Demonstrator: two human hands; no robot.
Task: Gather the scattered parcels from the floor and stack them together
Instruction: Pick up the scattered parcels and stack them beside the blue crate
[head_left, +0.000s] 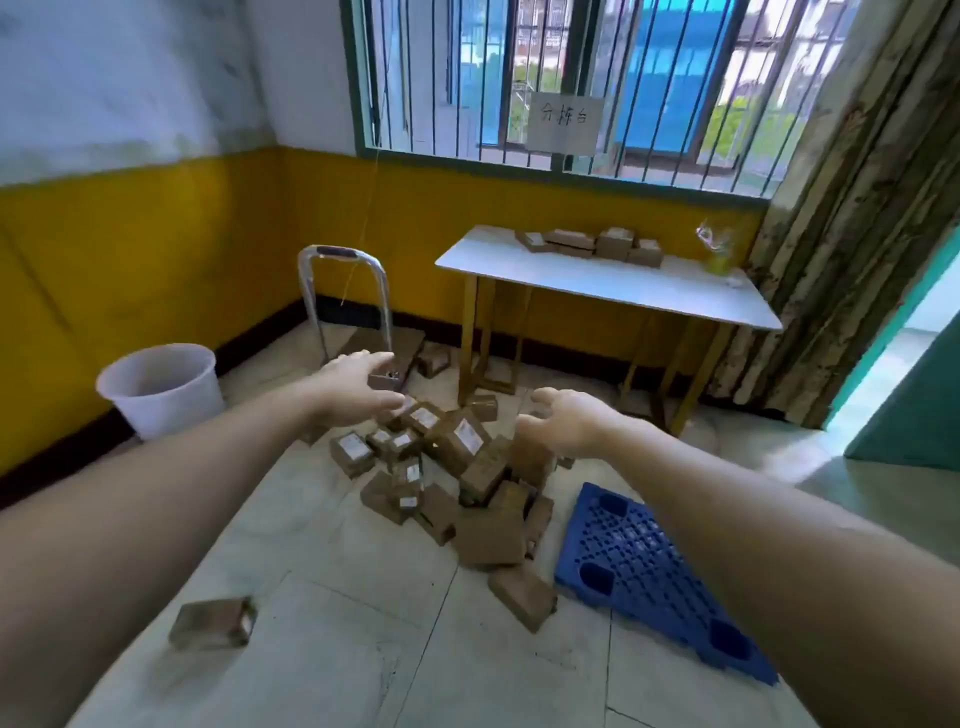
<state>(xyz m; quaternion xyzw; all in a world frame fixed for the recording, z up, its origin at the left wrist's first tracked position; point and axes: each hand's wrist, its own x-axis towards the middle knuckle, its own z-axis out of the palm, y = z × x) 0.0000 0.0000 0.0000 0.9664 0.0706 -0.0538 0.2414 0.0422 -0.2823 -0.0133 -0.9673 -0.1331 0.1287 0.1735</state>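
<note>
Stretching under everything is the pale tiled floor (322, 649), and a barred window (571, 78) is set in the yellow-and-white far wall. Below the window stands a white table (597, 283) with a short row of brown boxes (597, 244) along its back edge. A blue plastic pallet (639, 566) lies flat on the floor at the right, a white bucket (156, 395) stands by the left wall, and a hand trolley (343, 291) with a metal handle is parked between bucket and table. The heap of parcels (467, 467) lies jumbled on the floor in front of the table, just left of the pallet, some with white labels facing up. Both bare arms reach out over it: the left hand (358, 387) hovers above the heap's far left side and the right hand (566, 421) above its right side, each with fingers spread and loose, grasping nothing. One stray parcel (213, 623) lies well apart at the near left.
</note>
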